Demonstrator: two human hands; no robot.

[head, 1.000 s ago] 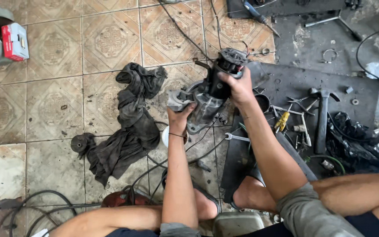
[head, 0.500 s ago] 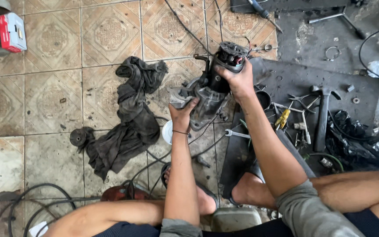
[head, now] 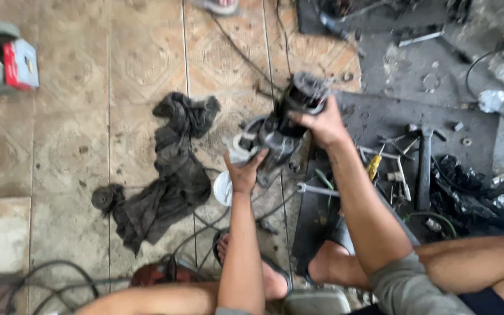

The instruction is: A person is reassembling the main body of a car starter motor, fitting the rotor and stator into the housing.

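A greasy grey and black power tool body [head: 281, 125] is held up over the tiled floor between both hands. My left hand [head: 244, 171] grips its lower grey end from below. My right hand [head: 322, 123] is wrapped around its upper black end. The frame is motion-blurred, so fine detail of the tool is unclear. My bare legs and a sandalled foot [head: 263, 274] sit below it.
A dark crumpled rag [head: 170, 175] lies left of the tool, with a small black round part [head: 103, 197] beside it. A white round lid [head: 223, 188], a spanner [head: 317, 189], a hammer [head: 424, 166], a yellow-handled screwdriver [head: 373, 166] and cables lie around. A red box [head: 20, 63] is at far left.
The view has shifted and blurred slightly. Both hands keep their grip on the tool, which stays about the same place over the floor.
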